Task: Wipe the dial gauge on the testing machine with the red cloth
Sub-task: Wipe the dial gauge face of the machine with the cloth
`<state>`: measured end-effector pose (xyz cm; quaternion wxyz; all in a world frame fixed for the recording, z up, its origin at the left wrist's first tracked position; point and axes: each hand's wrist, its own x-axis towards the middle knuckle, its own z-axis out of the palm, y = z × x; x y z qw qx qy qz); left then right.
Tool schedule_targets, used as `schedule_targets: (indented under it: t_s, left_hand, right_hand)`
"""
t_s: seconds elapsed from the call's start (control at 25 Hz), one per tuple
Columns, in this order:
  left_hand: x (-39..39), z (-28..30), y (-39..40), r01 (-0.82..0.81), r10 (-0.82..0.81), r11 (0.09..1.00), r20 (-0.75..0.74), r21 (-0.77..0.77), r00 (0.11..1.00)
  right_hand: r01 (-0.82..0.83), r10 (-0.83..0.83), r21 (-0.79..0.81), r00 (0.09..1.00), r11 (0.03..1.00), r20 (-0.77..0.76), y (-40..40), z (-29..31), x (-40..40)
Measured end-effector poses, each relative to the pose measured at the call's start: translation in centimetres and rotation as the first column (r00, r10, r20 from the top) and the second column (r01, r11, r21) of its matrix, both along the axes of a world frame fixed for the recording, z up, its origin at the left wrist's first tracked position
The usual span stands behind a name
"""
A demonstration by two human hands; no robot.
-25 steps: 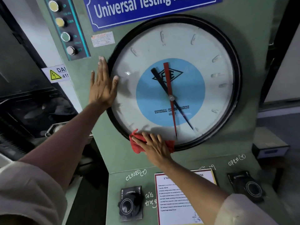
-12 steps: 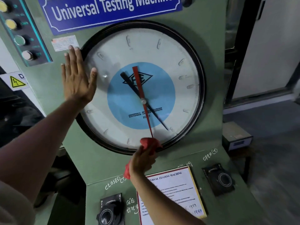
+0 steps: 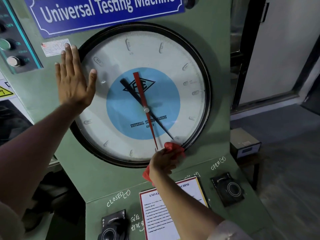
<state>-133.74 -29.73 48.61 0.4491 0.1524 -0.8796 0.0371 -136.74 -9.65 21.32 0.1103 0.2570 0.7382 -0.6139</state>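
A large round dial gauge with a black rim, white face, blue centre and red and black pointers fills the front of the green testing machine. My left hand lies flat and spread against the gauge's left rim, thumb on the glass. My right hand grips a bunched red cloth and presses it on the lower right of the glass, by the rim. A tail of the cloth hangs below my wrist.
A blue nameplate sits above the gauge. A button panel is at the upper left. Below are two black knobs chalk-marked "open" and "closed", and an instruction sheet. A grey box stands at the right.
My right hand has slid the red cloth from the bottom left of the gauge rightward along the lower rim, bunching it up. My left hand stays on the left rim. The view has shifted.
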Motion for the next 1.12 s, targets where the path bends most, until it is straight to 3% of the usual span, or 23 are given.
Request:
schedule_targets:
  t_s: [0.2, 0.4, 0.56, 0.84, 1.12]
  left_hand:
    - [-0.4, 0.2, 1.1, 0.003, -0.003, 0.999, -0.017, 0.034, 1.000]
    - [-0.1, 0.1, 1.1, 0.015, -0.015, 1.000, -0.007, 0.025, 1.000]
    - [-0.5, 0.0, 1.8, 0.009, -0.008, 0.999, -0.029, 0.046, 1.000]
    - [-1.6, -0.1, 2.2, -0.021, 0.026, 0.998, -0.083, 0.063, 0.996]
    - [-3.0, 0.2, 2.2, -0.045, 0.056, 0.995, -0.128, 0.085, 0.990]
  right_hand:
    - [-0.058, 0.066, 0.099, 0.995, 0.993, -0.078, 1.1, -0.8, -0.3]
    - [0.069, -0.056, 0.101, 0.990, 0.993, -0.127, 2.9, 1.2, -4.3]
    - [-0.005, 0.068, 0.273, 0.973, 0.962, -0.220, 5.4, 0.4, -3.7]
    - [0.093, 0.126, 0.438, 0.886, 0.894, -0.446, 10.1, 8.6, -12.7]
    - [0.007, 0.229, 0.498, 0.882, 0.867, -0.411, 11.5, 4.8, -9.8]
